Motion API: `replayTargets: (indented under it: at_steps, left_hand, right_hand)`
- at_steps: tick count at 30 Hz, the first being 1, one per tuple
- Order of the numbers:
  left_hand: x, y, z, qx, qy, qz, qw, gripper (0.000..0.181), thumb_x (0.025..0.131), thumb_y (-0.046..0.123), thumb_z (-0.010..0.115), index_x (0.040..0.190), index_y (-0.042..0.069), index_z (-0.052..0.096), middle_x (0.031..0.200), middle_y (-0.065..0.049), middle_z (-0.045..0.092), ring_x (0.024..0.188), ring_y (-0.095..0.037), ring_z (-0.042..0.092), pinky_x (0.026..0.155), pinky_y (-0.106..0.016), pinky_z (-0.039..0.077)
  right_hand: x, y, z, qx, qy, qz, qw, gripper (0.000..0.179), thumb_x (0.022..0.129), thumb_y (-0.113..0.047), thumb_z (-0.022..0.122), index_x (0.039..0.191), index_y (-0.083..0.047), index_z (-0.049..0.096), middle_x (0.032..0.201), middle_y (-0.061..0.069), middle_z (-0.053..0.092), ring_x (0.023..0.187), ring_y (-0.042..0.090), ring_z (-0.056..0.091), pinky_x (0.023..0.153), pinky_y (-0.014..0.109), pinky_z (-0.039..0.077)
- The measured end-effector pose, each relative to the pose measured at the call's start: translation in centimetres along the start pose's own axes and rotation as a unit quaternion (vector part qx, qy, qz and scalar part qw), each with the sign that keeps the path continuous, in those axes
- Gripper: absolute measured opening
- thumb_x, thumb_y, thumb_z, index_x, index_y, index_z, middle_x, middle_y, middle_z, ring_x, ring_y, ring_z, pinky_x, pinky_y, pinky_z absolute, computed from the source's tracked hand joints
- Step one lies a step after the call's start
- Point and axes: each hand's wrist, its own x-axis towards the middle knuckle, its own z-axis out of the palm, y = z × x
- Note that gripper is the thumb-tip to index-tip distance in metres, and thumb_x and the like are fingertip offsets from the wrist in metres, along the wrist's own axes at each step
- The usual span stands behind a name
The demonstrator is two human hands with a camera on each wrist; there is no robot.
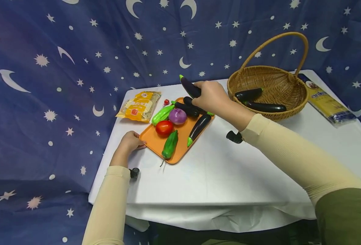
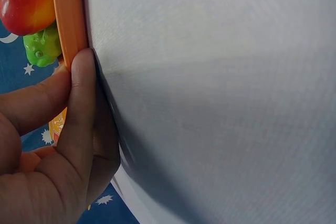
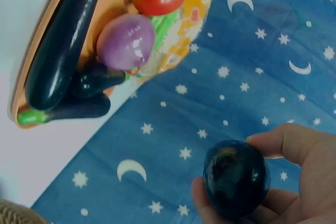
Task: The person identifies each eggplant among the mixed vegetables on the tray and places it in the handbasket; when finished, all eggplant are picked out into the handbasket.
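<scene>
My right hand [image 1: 210,94] holds a dark eggplant [image 1: 187,85] in the air above the far side of an orange tray [image 1: 151,139]. Its green stem end points up and away, while the right wrist view shows the rounded end [image 3: 236,177] between thumb and fingers. At the tray's left corner, my left hand [image 1: 130,142] pinches the rim, thumb on one side and fingers on the other. On the tray lie several eggplants [image 1: 200,126], a purple onion [image 1: 177,116], a red tomato [image 1: 164,128], a green pepper [image 1: 170,144] and a light green vegetable [image 1: 163,115].
Right of the tray stands a wicker basket [image 1: 272,76] with a tall handle, holding two eggplants [image 1: 265,107]. A yellow-and-blue packet [image 1: 324,97] lies beyond it. Behind the tray's left side are a yellow noodle packet [image 1: 140,106] and a small red item [image 1: 166,101]. A starry curtain [image 1: 156,37] hangs behind.
</scene>
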Motion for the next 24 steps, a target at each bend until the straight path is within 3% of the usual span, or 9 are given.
replayTargets:
  at_steps: [7, 19, 24]
  left_hand:
    - [-0.1, 0.1, 0.0, -0.01, -0.003, 0.003, 0.9999, 0.038, 0.092, -0.004, 0.069, 0.121, -0.007, 0.044, 0.107, -0.019, 0.052, 0.066, -0.013, 0.07, 0.074, -0.027, 0.061]
    - [0.8, -0.1, -0.2, 0.011, -0.01, -0.01, 0.9998, 0.042, 0.091, -0.001, 0.071, 0.123, -0.005, 0.044, 0.108, -0.02, 0.054, 0.066, -0.012, 0.071, 0.071, -0.026, 0.061]
    - [0.8, -0.1, -0.1, 0.004, -0.014, -0.012, 0.9998, 0.042, 0.091, -0.002, 0.071, 0.123, -0.006, 0.043, 0.11, -0.021, 0.053, 0.065, -0.012, 0.071, 0.07, -0.025, 0.061]
  right_hand:
    - [-0.7, 1.1, -1.7, 0.013, 0.002, 0.017, 0.9998, 0.063, 0.088, -0.021, 0.072, 0.145, -0.004, 0.051, 0.133, 0.018, 0.062, 0.106, 0.031, 0.063, 0.092, 0.042, 0.058]
    - [-1.8, 3.3, -4.5, 0.024, 0.0, 0.054, 0.9982, 0.065, 0.088, -0.019, 0.07, 0.149, -0.008, 0.049, 0.127, 0.021, 0.063, 0.101, 0.031, 0.063, 0.076, 0.041, 0.057]
    - [-2.4, 4.2, -5.8, 0.022, -0.004, 0.069, 0.9974, 0.065, 0.088, -0.02, 0.069, 0.149, -0.011, 0.049, 0.13, 0.021, 0.061, 0.104, 0.032, 0.06, 0.078, 0.041, 0.055]
